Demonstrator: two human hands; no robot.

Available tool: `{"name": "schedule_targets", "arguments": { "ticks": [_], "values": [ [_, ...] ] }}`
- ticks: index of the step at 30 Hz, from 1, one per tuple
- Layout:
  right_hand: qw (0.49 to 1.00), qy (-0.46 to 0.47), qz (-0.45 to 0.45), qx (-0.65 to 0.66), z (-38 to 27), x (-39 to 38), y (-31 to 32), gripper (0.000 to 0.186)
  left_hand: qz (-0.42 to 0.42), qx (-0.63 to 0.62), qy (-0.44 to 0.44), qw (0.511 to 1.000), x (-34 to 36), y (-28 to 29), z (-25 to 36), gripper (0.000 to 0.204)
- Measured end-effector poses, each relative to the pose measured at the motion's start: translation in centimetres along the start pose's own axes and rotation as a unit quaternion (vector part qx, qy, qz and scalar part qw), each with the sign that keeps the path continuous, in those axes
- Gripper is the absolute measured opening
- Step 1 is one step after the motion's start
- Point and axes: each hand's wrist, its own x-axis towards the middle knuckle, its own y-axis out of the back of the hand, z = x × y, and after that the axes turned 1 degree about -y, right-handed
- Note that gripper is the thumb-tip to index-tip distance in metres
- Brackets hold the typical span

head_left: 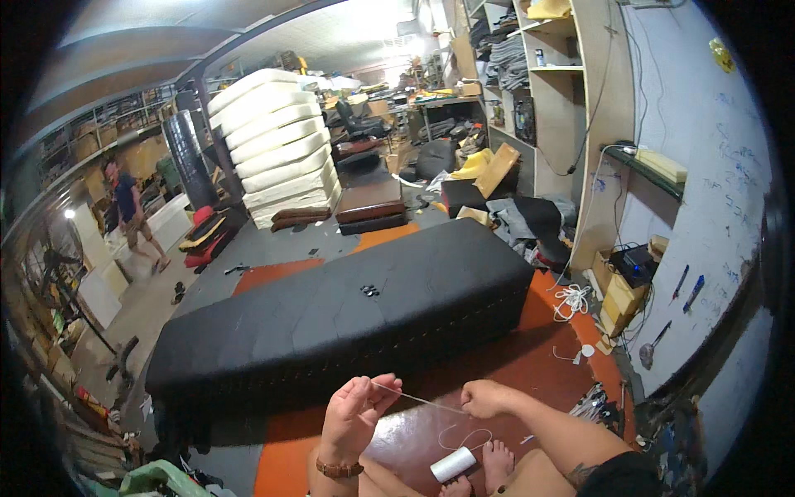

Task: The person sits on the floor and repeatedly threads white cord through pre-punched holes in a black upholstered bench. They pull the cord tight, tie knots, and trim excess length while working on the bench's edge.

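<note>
A length of white thread [422, 400] is stretched between my two hands. My left hand [358, 412], with a brown strap on its wrist, pinches one end of it between thumb and fingers. The other end runs into the closed fingers of my right hand [484, 399]. A loop of the thread hangs down to a white spool [453, 465], which lies on its side beside my bare feet. Beyond my hands stands a long black upholstered bench [331, 319]; a few small black pieces [369, 291] rest on its top.
Behind the bench rises a stack of cream foam cushions [286, 157]. A coil of white cord [572, 302] lies on the orange floor at right, near a wooden box [623, 306]. A white wall [712, 190] bounds the right. Far left, a person [131, 207] stands in the aisle.
</note>
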Motion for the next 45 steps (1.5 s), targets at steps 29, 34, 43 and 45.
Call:
{"name": "schedule_targets", "arguments": {
  "ticks": [29, 34, 43, 45],
  "values": [
    [0.923, 0.044, -0.133, 0.359, -6.8, -0.2, 3.9, 0.034, -0.168, 0.562, -0.184, 0.789, 2.1, 1.9, -4.0, 0.037],
    [0.961, 0.132, 0.186, 0.156, -8.9, -1.8, 5.8, 0.043, -0.097, 0.486, -0.073, 0.866, 2.5, 2.6, -2.7, 0.022],
    [0.956, 0.266, 0.058, 0.108, -10.5, -1.9, 4.5, 0.056, -0.155, 0.381, 0.013, 0.911, 2.4, 2.4, -1.1, 0.022],
    [0.968, 0.224, 0.042, 0.107, -10.7, -1.7, 4.1, 0.045, -0.170, 0.375, 0.017, 0.911, 2.3, 2.4, -0.7, 0.024]
  ]
}}
